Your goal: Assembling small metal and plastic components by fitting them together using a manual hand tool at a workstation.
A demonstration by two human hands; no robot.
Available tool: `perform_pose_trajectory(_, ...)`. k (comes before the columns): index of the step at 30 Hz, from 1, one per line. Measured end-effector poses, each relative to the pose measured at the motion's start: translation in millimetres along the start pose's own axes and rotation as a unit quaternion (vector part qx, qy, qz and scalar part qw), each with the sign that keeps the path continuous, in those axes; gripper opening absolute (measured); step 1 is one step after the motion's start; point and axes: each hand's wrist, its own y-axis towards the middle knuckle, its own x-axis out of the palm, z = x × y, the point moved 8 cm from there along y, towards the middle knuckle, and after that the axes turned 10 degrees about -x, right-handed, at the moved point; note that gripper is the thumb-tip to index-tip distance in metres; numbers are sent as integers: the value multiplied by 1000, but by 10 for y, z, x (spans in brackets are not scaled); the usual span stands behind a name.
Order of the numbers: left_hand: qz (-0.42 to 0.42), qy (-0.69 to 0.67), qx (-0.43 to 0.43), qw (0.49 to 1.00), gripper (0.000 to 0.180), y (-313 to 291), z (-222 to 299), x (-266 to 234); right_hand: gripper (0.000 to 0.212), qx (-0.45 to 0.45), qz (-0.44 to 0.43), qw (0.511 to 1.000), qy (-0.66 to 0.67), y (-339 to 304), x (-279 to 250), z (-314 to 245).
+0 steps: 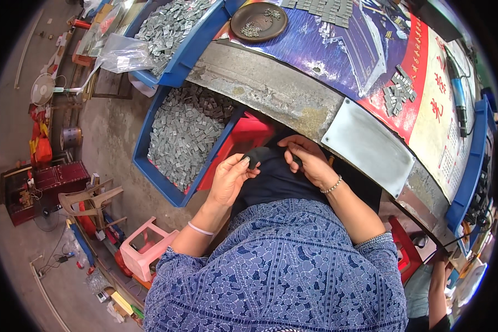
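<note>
Both of my hands rest on my lap, just below the workbench edge. My left hand [229, 178] pinches a fold of dark cloth [271, 177] that covers my knees. Across from it, my right hand [309, 159] grips the same dark cloth at its far side, fingers curled shut. I wear a blue patterned top, a thin band on the left wrist and a bead bracelet on the right. What lies under the cloth is hidden.
A blue bin [145, 160] of small grey metal pieces sits to my left, a second one [193, 50] above it, a red crate [246, 135] between. The workbench [271, 83] holds a brown dish [258, 21], grey pieces [399, 91] and a blue tool [459, 97]. A pink stool [145, 252] stands lower left. Another person's arm [440, 293] shows lower right.
</note>
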Motion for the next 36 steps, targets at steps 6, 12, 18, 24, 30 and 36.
perform_pose_trajectory(6, 55, -4, -30, 998, 23, 39, -82, -45, 19, -15, -8, 996, -90, -36, 44, -51)
perform_pose_trajectory(12, 7, -122, -68, 990, 27, 73, -240, -19, 12, -90, -59, 982, -154, -56, 208, -101)
perform_pose_trajectory(18, 5, -144, -86, 986, 26, 92, -320, -14, 17, -74, -55, 983, -160, -46, 183, -80)
perform_pose_trajectory(24, -15, -157, -97, 983, 23, 96, -364, 53, 33, -91, -32, 983, -155, -37, 160, -123)
perform_pose_trajectory(30, -32, -38, -182, 982, 22, 88, -498, 162, 23, -82, -104, 986, -103, -18, 208, -17)
perform_pose_trajectory(36, 67, 241, -60, 966, 22, 45, -243, 245, 10, -70, -141, 973, -169, -2, 175, 84)
